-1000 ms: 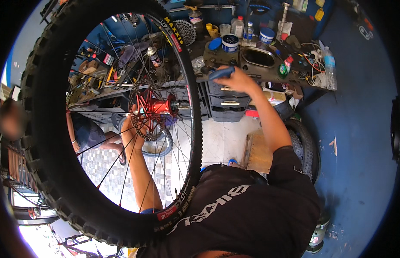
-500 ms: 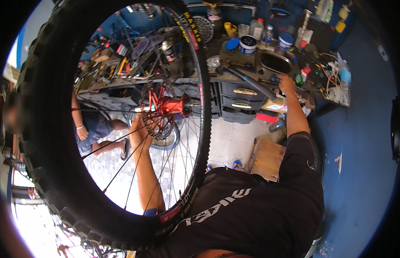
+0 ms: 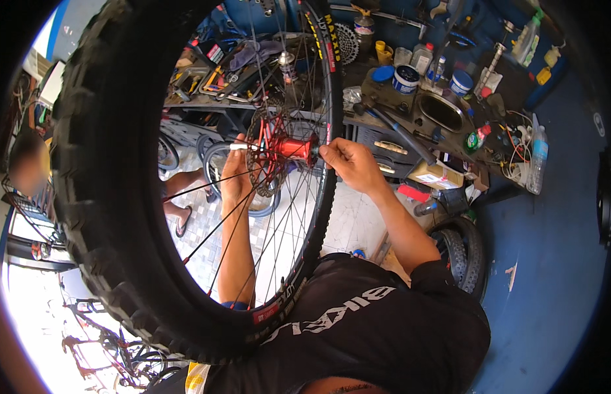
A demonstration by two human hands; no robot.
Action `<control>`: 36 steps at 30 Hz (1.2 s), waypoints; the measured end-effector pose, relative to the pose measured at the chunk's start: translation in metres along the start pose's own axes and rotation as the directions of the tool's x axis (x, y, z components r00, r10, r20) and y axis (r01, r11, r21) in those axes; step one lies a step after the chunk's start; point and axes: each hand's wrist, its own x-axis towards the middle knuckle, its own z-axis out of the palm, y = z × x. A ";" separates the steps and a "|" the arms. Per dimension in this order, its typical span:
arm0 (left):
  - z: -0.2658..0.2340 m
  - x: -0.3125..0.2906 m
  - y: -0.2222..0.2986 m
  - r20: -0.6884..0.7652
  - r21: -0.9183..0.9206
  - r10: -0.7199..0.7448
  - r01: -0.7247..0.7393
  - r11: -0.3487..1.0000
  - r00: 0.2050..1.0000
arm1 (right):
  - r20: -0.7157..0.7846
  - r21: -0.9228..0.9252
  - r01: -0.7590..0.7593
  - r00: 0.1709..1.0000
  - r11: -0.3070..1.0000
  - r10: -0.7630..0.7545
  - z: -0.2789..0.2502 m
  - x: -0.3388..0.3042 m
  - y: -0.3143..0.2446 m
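A bicycle wheel (image 3: pixel 89 184) with a knobby black tyre stands upright before me, filling the left half of the view. At its centre is a red hub (image 3: pixel 295 149) with a disc brake rotor (image 3: pixel 261 172) on the left side. A short pale rod (image 3: pixel 243 146) sticks out from the hub's left end, and my left hand (image 3: pixel 236 180) has its fingers closed on it, seen through the spokes. My right hand (image 3: pixel 351 163) pinches with thumb and fingers at the hub's dark right end. Whatever lies between those fingertips is hidden.
A cluttered workbench runs along the back, with a metal tray (image 3: pixel 441 111), a blue-lidded tub (image 3: pixel 405 79), a long dark-handled tool (image 3: pixel 400 133) and a water bottle (image 3: pixel 537 167). Tyres (image 3: pixel 460 256) lean at the right wall. Another person's legs (image 3: pixel 181 203) show beyond the wheel.
My right hand has come from the bench, left and down, to the hub's right end. The wheel appears shifted rightward in view, with my left hand still at the hub's rod.
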 end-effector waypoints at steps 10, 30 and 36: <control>-0.032 0.011 -0.011 -0.029 -0.040 0.053 -0.054 0.998 0.998 | -0.262 0.141 0.191 0.954 0.971 -0.149 0.034 -0.010 -0.006; 0.009 0.000 -0.004 -0.189 -0.082 0.036 -0.052 0.995 0.981 | -0.284 -0.066 0.326 0.900 0.943 -0.331 0.032 -0.008 -0.006; -0.002 0.012 0.000 -0.048 -0.105 -0.088 0.082 0.991 0.995 | -0.286 -0.059 0.363 0.886 0.930 -0.364 0.029 -0.006 -0.001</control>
